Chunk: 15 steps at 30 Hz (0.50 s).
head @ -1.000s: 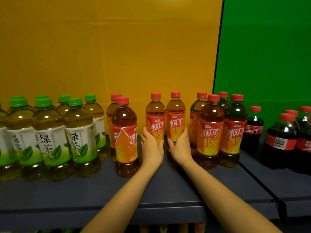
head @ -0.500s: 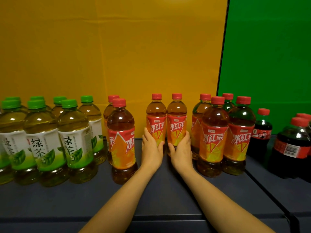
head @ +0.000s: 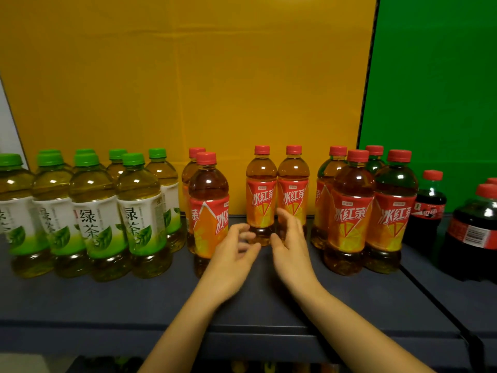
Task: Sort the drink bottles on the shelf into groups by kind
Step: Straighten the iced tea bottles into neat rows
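Two iced red tea bottles, one (head: 260,195) beside the other (head: 293,192), stand upright together at the back middle of the dark shelf (head: 134,300). My left hand (head: 233,254) and my right hand (head: 291,243) hover just in front of them, fingers apart, holding nothing. More red tea bottles stand at the left (head: 208,208) and in a cluster at the right (head: 352,211). Several green tea bottles (head: 92,214) with green caps fill the left end. Dark cola bottles (head: 427,208) stand at the far right.
A yellow panel (head: 188,76) and a green panel (head: 435,76) back the shelf. A black divider rail (head: 435,305) runs between the red tea section and the cola section. Bare shelf surface lies in front of the hands.
Both hands have let go of the two middle red tea bottles and drawn back toward me, fingers spreading. The bottles stay upright at the back.
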Each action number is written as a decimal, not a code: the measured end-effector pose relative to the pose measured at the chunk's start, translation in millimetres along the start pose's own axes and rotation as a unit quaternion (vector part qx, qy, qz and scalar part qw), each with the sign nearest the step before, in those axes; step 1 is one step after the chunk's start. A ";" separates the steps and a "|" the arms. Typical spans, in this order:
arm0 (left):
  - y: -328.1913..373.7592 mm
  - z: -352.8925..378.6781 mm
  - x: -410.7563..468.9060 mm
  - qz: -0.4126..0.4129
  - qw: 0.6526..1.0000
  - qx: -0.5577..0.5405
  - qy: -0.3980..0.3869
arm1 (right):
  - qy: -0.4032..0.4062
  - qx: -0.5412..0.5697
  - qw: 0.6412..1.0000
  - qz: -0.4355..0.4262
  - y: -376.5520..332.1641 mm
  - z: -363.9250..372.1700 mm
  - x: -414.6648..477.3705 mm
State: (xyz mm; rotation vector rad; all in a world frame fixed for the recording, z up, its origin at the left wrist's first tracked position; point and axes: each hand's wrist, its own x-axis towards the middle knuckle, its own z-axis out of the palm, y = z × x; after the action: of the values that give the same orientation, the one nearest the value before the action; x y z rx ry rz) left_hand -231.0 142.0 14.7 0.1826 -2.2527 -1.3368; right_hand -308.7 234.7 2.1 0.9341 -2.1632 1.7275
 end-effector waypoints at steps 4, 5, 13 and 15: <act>-4.8 -33.2 -31.6 0.013 0.993 -0.088 0.074 | -0.118 0.112 0.986 0.035 -20.9 16.4 3.7; -7.8 -40.1 -34.4 0.020 0.990 -0.086 0.113 | -0.148 0.115 0.981 0.046 -23.6 21.7 6.3; -36.5 -59.5 -16.2 -0.017 0.976 0.034 0.215 | -0.242 0.062 0.967 0.057 -19.2 56.7 11.5; -42.2 -57.5 -9.7 -0.016 0.979 0.064 0.191 | -0.198 0.032 0.979 0.028 -16.6 56.7 9.7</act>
State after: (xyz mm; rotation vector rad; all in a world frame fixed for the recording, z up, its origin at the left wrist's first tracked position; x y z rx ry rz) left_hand -200.5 79.2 -2.5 0.4800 -2.0120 -1.0655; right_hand -294.2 176.6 4.3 1.3447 -2.4011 1.7678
